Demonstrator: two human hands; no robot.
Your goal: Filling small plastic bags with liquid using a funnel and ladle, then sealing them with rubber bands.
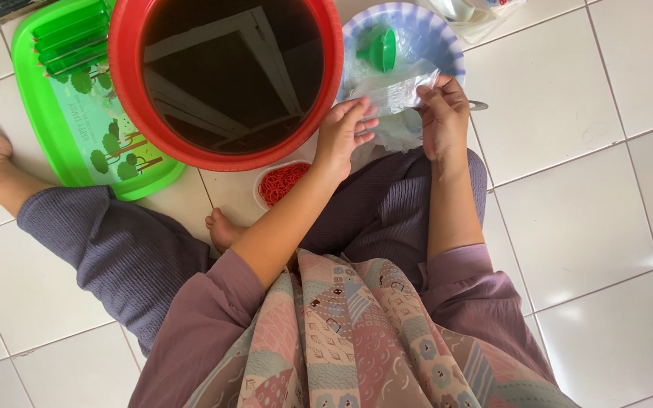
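Note:
I sit on a white tiled floor. My left hand point(345, 134) and my right hand point(443, 115) together pinch a small clear plastic bag point(396, 92) held over my knee. Just beyond it stands a pale blue bowl point(438, 39) holding a green funnel point(381, 48) and more crumpled plastic. A large red basin point(230, 155) of dark liquid stands to the left of my hands. A small white dish of red rubber bands point(281, 181) lies on the floor below my left wrist.
A green tray point(77, 128) with a tree print lies left of the basin, with green items at its top. A metal object point(479, 105) pokes out by my right hand. My bare feet rest on the tiles at left and centre.

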